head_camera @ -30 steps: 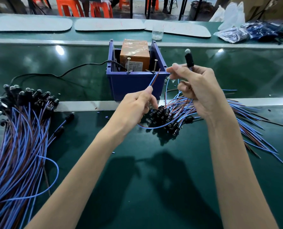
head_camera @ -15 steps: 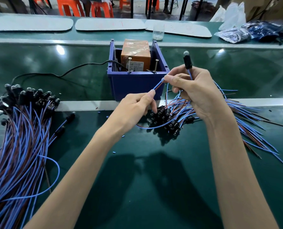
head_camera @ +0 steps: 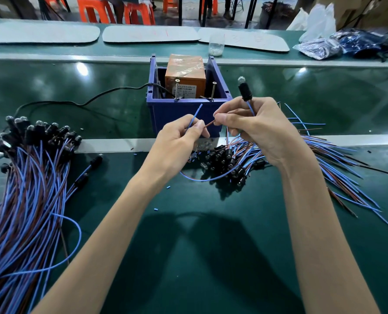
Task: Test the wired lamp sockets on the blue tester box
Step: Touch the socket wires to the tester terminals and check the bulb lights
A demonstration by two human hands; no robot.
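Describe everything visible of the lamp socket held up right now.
The lamp socket is a small black plastic-looking barrel with a clear bulb on top that shows no glow. It stands nearly upright above the right hand, which grips the blue wire just below it, right of the blue tester box and not touching it. The left hand pinches a blue wire end pointing up; a brown wire end runs between the two hands.

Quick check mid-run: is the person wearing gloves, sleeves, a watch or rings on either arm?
No. The left hand and right hand are both bare, with no gloves, rings or tape showing. The left forearm and right forearm are bare too: no sleeves, watch or wrist strap down to the frame edge.
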